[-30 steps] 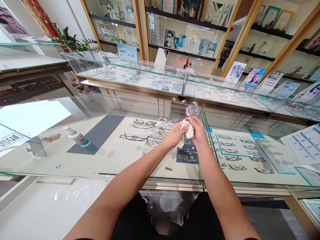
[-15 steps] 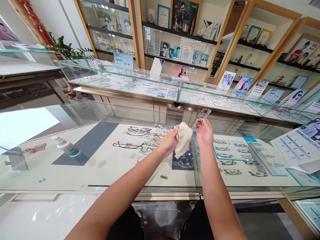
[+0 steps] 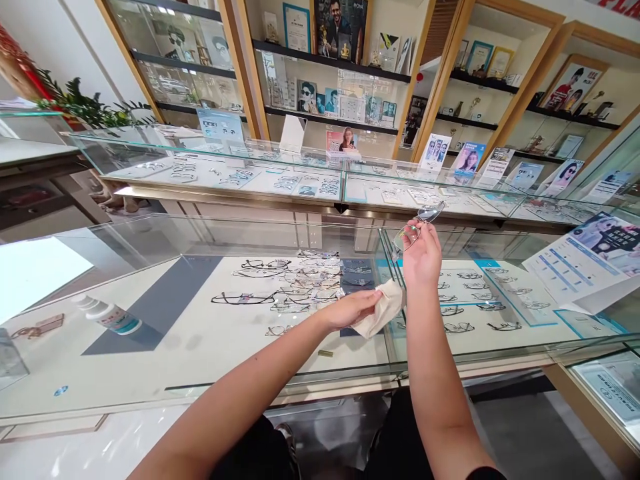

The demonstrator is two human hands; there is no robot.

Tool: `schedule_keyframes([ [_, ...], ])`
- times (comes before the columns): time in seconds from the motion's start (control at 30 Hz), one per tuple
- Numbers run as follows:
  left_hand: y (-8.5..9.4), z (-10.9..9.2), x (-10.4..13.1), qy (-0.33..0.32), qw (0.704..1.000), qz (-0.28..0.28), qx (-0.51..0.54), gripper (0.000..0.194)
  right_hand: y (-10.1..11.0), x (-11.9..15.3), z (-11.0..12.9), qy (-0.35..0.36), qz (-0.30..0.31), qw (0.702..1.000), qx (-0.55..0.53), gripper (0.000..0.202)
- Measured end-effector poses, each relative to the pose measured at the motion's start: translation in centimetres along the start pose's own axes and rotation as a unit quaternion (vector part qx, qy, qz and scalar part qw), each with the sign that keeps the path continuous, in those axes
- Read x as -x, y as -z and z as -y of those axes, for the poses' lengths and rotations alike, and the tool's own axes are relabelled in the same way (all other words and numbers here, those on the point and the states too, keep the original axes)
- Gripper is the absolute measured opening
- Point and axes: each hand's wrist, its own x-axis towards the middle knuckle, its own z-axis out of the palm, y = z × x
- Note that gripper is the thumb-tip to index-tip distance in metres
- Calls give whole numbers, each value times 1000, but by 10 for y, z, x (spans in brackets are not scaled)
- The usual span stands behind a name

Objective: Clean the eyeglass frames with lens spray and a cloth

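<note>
My left hand [image 3: 354,309] pinches a cream cloth [image 3: 384,312] above the glass counter. Higher up and to the right, my right hand [image 3: 423,257] has its fingers closed on a pair of thin-rimmed glasses [image 3: 406,237]. One lens tilts up past the fingertips, the other hangs to the left of them. Cloth and glasses are apart. Beneath the hands, several rows of glasses [image 3: 244,299] lie in the display case.
A white spray bottle [image 3: 109,316] stands on the counter at the left. A printed card [image 3: 590,260] stands at the right. Beyond runs a second glass display case [image 3: 300,187], with wooden shelving [image 3: 340,67] behind it.
My right hand has risen with the glasses and moved right. My left hand and the cloth have lowered, away from the glasses. The whole view has shifted slightly.
</note>
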Motion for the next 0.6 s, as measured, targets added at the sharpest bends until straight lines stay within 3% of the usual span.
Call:
schedule_keyframes([
  [0.07, 0, 1, 2, 49, 991, 44, -118, 69, -8, 4, 7, -3, 16, 1000, 3, 22],
  [0.17, -3, 1, 1, 89, 952, 136, -261, 80, -21, 7, 12, -17, 52, 998, -5, 21],
  [0.33, -5, -5, -2, 105, 908, 239, -329, 85, -39, 4, 9, -44, 127, 989, 65, 24],
  [0.43, -1, -14, 1, 116, 917, 250, -288, 81, -54, -4, 9, -45, 166, 981, 93, 28],
  [0.6, 9, -11, -2, 83, 947, 184, -249, 77, -94, -15, 23, -15, 237, 963, 127, 37],
])
